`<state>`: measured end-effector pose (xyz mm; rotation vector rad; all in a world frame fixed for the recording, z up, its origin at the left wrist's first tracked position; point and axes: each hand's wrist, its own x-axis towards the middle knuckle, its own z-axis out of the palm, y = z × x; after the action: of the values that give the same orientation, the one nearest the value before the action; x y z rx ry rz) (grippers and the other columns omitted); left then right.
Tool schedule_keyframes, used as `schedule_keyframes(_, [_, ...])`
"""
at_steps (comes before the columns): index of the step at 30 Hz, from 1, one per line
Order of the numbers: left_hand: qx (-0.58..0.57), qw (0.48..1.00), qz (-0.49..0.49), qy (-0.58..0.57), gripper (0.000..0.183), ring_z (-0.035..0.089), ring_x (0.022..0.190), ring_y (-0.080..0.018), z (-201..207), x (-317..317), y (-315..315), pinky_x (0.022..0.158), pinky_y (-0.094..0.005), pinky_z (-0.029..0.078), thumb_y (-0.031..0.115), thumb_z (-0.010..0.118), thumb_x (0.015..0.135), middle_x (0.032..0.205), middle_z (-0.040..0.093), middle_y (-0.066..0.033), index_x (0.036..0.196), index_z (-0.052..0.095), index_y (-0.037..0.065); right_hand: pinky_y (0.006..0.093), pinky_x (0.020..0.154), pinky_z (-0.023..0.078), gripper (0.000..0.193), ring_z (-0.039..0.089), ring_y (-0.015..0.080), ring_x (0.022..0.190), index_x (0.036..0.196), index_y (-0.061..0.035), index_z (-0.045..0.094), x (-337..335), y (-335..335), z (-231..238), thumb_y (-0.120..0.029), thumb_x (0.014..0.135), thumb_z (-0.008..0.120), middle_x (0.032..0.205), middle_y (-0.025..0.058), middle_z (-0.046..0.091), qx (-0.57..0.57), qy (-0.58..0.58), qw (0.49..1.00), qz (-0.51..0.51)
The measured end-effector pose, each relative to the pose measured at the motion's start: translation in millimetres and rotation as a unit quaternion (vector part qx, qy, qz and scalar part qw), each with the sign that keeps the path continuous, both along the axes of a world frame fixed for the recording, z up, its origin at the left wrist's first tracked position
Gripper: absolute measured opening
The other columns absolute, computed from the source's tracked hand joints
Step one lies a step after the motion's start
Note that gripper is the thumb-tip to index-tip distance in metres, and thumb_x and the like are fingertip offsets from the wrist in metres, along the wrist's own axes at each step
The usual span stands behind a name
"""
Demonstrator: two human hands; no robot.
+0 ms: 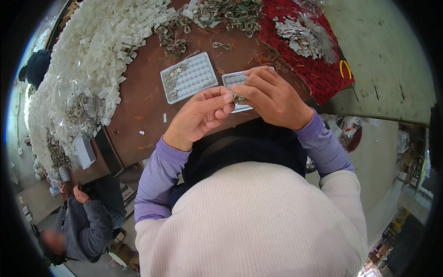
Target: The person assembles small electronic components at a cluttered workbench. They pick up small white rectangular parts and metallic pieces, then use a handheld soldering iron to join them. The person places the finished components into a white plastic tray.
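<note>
My left hand (200,113) and my right hand (274,97) meet over the table, fingertips closed on one small metallic piece (237,98). Its exact kind is too small to tell. Below my right hand lies a white tray with round pockets (229,79), partly hidden by the fingers. A second white pocketed tray (199,76) sits just beyond my left hand, with several round silvery button cells along its left side.
A large heap of clear plastic pieces (92,46) fills the left of the brown table (143,99). Clear looped parts (230,14) lie at the back. A red cloth (300,51) bears small white pieces (297,37) and yellow-handled pliers (345,69). Another person (87,221) sits at lower left.
</note>
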<state>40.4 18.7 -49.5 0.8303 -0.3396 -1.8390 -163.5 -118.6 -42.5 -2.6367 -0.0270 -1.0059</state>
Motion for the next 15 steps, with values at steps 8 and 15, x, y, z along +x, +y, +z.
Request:
schedule_keyframes(8, [-0.404,0.523,0.184,-0.728,0.011,0.063,0.069,-0.0087,-7.0,-31.2,-5.7,0.058,-0.0267,0.049,0.011,0.070,0.106,0.085,0.071,-0.0030,0.108,0.071,0.000,0.0341,0.081,0.055,0.016,0.066,0.0184,0.081,0.107,0.0000,0.067,-7.4,-4.3,-8.8,-0.014,0.101,0.070,0.086,0.0028,0.065,0.394,0.141,0.908,0.006])
schedule_keyframes(15, [-0.216,0.811,0.226,-0.495,0.007,0.065,0.079,-0.0079,-16.5,-36.9,-11.1,0.063,-0.0245,0.051,0.006,0.068,0.107,0.090,0.073,-0.0029,0.112,0.070,0.001,0.0285,0.078,0.061,0.017,0.070,0.0105,0.083,0.117,0.0016,0.068,-30.7,-14.5,-11.4,-0.010,0.105,0.070,0.099,0.0059,0.071,0.696,0.003,0.717,0.036])
